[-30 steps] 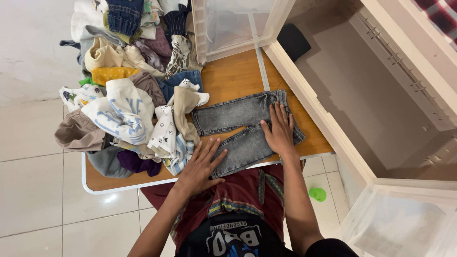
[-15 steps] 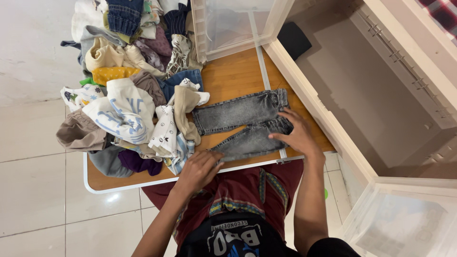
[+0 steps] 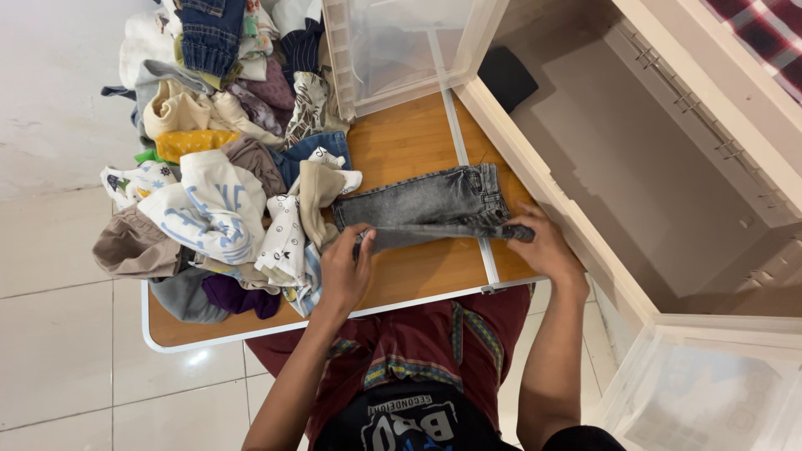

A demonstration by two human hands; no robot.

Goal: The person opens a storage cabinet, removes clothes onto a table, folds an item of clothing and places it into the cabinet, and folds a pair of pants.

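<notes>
1. The small grey denim jeans (image 3: 434, 205) lie flat on the wooden table (image 3: 409, 142), near its front right corner, waistband toward the right edge and legs pointing at the heap of clothes.
2. They are folded lengthwise, one leg over the other, so the first fold looks done; the fold across the length is not yet made.
3. Your left hand (image 3: 347, 271) is closed around the hem end of the legs, fingers curled over the cloth.
4. Your right hand (image 3: 547, 246) pinches the waistband end at the right edge, fingers shut on the denim.
5. A large mixed pile of unfolded clothes (image 3: 217, 150) fills the left half of the table, so much is left to do.
6. A clear plastic storage bin (image 3: 401, 50) stands at the far edge.
</notes>
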